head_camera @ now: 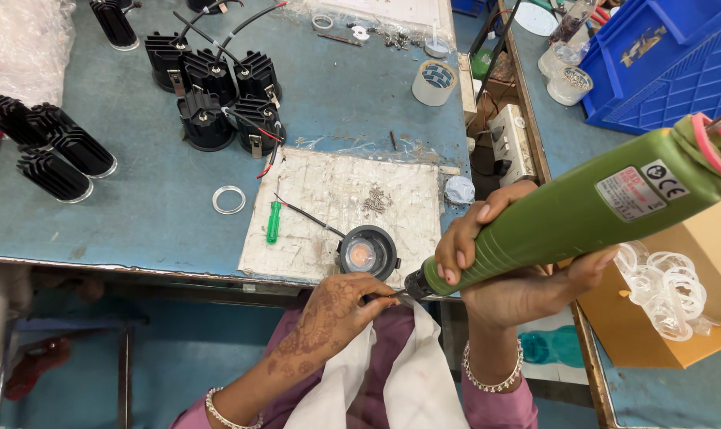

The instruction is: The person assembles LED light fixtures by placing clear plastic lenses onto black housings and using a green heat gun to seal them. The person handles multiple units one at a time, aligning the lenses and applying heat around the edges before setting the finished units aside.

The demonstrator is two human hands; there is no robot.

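Observation:
My right hand (510,266) grips a green electric screwdriver (583,210), its tip pointing left and down near the bench's front edge. My left hand (341,306), patterned with henna, pinches the driver's bit (392,295) at the tip. Just above that hand sits a round black lamp housing (368,252) with an orange centre and a red-black wire, on a worn white mat (329,199). A small pile of screws (375,200) and a green-handled screwdriver (274,222) lie on the mat.
Several black finned heat sinks (217,91) cluster at the back, more at the left (55,151). A clear ring (229,199) lies on the blue bench. A tape roll (434,83), power strip (510,139), blue crates (670,56) and a box with clear rings (666,290) stand right.

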